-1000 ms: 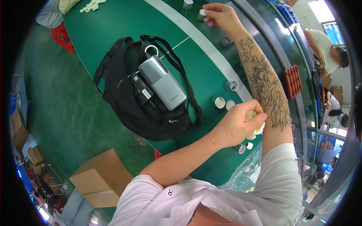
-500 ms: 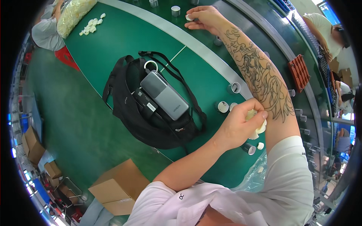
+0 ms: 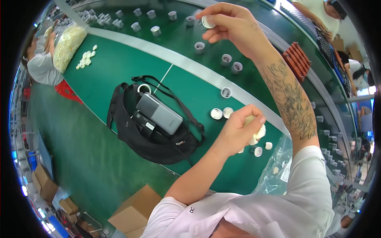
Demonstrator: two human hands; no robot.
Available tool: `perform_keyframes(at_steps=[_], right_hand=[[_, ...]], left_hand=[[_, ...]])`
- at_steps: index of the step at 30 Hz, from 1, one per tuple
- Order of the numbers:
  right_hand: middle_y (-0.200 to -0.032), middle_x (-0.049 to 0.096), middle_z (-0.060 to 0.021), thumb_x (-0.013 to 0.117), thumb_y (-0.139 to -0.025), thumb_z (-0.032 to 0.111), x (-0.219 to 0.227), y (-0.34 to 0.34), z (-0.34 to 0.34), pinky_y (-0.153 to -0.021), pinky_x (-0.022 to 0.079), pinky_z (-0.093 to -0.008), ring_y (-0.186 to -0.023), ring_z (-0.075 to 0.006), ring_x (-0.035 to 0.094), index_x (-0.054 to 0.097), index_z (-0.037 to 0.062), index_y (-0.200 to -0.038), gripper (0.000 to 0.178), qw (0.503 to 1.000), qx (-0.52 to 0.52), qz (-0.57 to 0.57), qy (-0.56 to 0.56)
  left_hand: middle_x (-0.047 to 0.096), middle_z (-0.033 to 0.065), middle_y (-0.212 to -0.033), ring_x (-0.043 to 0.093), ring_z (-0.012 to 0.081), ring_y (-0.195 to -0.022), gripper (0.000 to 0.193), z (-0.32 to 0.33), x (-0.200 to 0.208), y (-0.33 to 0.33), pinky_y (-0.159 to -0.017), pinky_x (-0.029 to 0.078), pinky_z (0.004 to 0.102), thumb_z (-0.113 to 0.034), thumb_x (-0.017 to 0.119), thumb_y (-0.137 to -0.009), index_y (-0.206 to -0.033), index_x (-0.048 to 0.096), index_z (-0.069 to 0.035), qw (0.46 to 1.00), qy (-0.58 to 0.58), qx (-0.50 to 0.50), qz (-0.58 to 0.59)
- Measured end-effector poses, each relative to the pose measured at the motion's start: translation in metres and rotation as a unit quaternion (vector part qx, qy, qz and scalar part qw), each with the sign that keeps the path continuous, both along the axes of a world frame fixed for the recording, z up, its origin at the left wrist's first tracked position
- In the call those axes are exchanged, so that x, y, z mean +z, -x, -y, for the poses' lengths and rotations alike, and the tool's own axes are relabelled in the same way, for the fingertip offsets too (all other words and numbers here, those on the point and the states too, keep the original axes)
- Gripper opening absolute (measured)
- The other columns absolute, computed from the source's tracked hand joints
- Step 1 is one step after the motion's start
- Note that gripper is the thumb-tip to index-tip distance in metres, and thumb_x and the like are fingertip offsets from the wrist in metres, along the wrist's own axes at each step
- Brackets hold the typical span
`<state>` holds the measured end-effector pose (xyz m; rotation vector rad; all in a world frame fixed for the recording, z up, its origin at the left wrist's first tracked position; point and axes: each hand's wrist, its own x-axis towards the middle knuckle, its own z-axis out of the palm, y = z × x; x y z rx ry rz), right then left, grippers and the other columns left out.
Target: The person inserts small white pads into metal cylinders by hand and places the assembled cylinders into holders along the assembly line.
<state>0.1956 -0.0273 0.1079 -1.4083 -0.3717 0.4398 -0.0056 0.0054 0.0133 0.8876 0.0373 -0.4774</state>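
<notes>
My left hand (image 3: pixel 243 130), over the green tabletop (image 3: pixel 174 99), is closed round several soft cream-white pieces (image 3: pixel 260 134) that bulge out beside the thumb. Stretched far forward over the dark green conveyor belt, my right hand (image 3: pixel 234 29) pinches a small round white-faced cup (image 3: pixel 207 22) between thumb and fingers; its other fingers are spread. Small grey cups (image 3: pixel 199 48) stand on the belt around that hand. Nearer my left hand are two white-topped cups (image 3: pixel 216 114), a tipped cup (image 3: pixel 257 151) and a loose white piece (image 3: pixel 268 145).
A black bag (image 3: pixel 158 148) with a grey power bank (image 3: pixel 160 114) lies on the table. Clear plastic (image 3: pixel 274 164) lies near my body. A bag of white pieces (image 3: pixel 70 47) stands at the far left beside another person (image 3: pixel 43 65). Red-brown tray (image 3: pixel 297 61) sits at right.
The view has shifted, showing more of the belt at the far left. My right hand now holds its small round piece tilted, white face showing. My left hand keeps its grip on the cream-white pieces.
</notes>
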Motion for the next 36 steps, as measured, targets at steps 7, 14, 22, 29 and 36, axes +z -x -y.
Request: perform_keyframes(at_steps=[7,14,22,29,36], right_hand=[[-0.107,0.074,-0.0109,0.066,-0.092,0.005,0.022,0.076,0.085,-0.057,0.057,-0.0239,-0.065,-0.0125,0.069,0.068,-0.0014,-0.106,0.016,0.984,-0.095,0.14,0.059],[-0.104,0.073,-0.0104,0.067,-0.092,0.006,0.032,0.133,0.152,-0.06,0.059,-0.0251,-0.069,-0.0138,0.072,0.068,-0.0027,-0.107,0.017,0.974,-0.192,0.121,0.024],[-0.098,0.071,-0.0099,0.066,-0.091,0.006,0.002,0.159,0.183,-0.059,0.058,-0.0254,-0.066,-0.013,0.071,0.069,-0.0027,-0.106,0.017,0.974,-0.191,0.118,0.024],[-0.094,0.071,-0.0121,0.062,-0.088,0.003,-0.075,0.087,0.182,-0.06,0.061,-0.027,-0.067,-0.0172,0.073,0.068,-0.0059,-0.108,0.023,0.97,-0.199,0.021,0.137],[-0.096,0.072,-0.0181,0.057,-0.088,-0.003,-0.111,0.061,0.17,-0.056,0.062,-0.0285,-0.066,-0.0216,0.074,0.066,-0.0097,-0.113,0.028,0.951,-0.147,-0.015,0.273]], left_hand=[[0.061,-0.001,-0.071,0.051,0.0035,-0.055,0.014,0.009,-0.013,0.003,-0.044,0.034,0.0204,-0.02,0.063,-0.103,-0.096,0.059,-0.008,1.0,0.016,-0.006,0.019],[0.059,0.0032,-0.072,0.054,0.009,-0.053,0.011,0.018,-0.007,0.004,-0.042,0.037,0.0216,-0.015,0.059,-0.103,-0.097,0.057,-0.006,0.998,0.012,-0.028,0.051],[0.055,0.0073,-0.065,0.044,0.0091,-0.045,0.015,0.033,-0.016,0.012,-0.036,0.03,0.0224,-0.018,0.051,-0.107,-0.096,0.053,-0.007,0.994,0.06,-0.044,0.079],[0.051,0.0077,-0.064,0.036,0.0099,-0.043,0.019,0.044,-0.001,0.019,-0.035,0.027,0.0225,-0.024,0.047,-0.109,-0.097,0.052,-0.01,0.998,0.028,-0.012,0.047],[0.054,0.0078,-0.068,0.039,0.0105,-0.043,0.019,0.045,-0.014,0.013,-0.036,0.028,0.0225,-0.027,0.048,-0.108,-0.1,0.052,-0.01,0.998,0.047,0.013,0.03]])
